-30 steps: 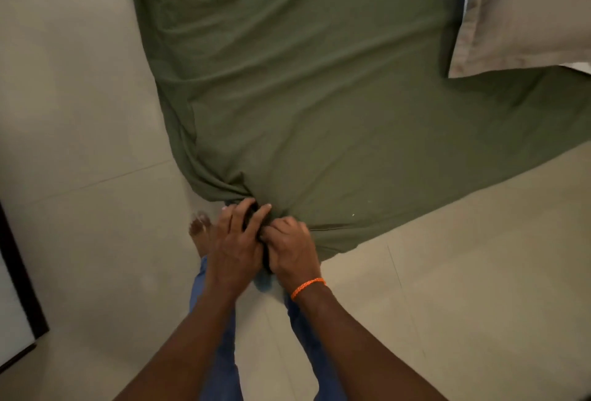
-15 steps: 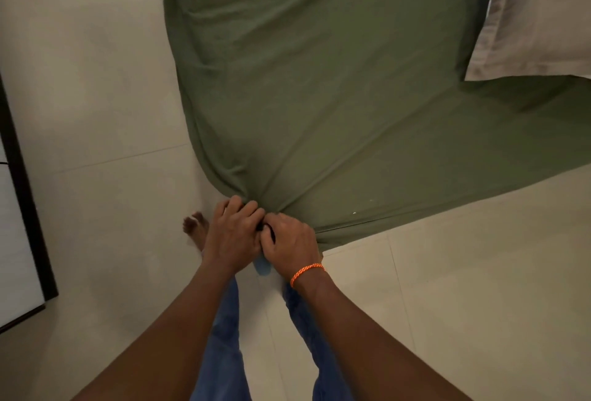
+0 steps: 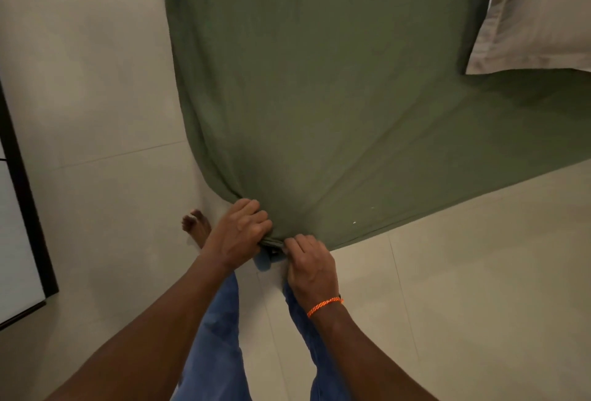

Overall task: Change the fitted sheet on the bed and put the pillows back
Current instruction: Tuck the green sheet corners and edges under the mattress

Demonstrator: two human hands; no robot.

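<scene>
I watched both hands work the near corner of the green fitted sheet (image 3: pixel 319 96); my left hand (image 3: pixel 238 234) curled over the gathered edge, my right hand (image 3: pixel 311 268), an orange bracelet (image 3: pixel 324 307) at its wrist, pinched the same bunched hem just beside it; a grey pillow (image 3: pixel 537 13) lay on the sheet at upper right; a bare foot (image 3: pixel 196 226) stood on the pale tiled floor (image 3: pixel 447 288); a black-framed panel (image 3: pixel 22 208) edged the left.

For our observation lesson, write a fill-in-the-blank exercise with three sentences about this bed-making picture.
1. Both hands grip one corner of the ____ fitted sheet.
2. The braided orange bracelet sits on the ____ wrist.
3. The beige pillow lies at the picture's upper ____.
The left hand and right hand are close together.
Missing words: green; right; right
</scene>
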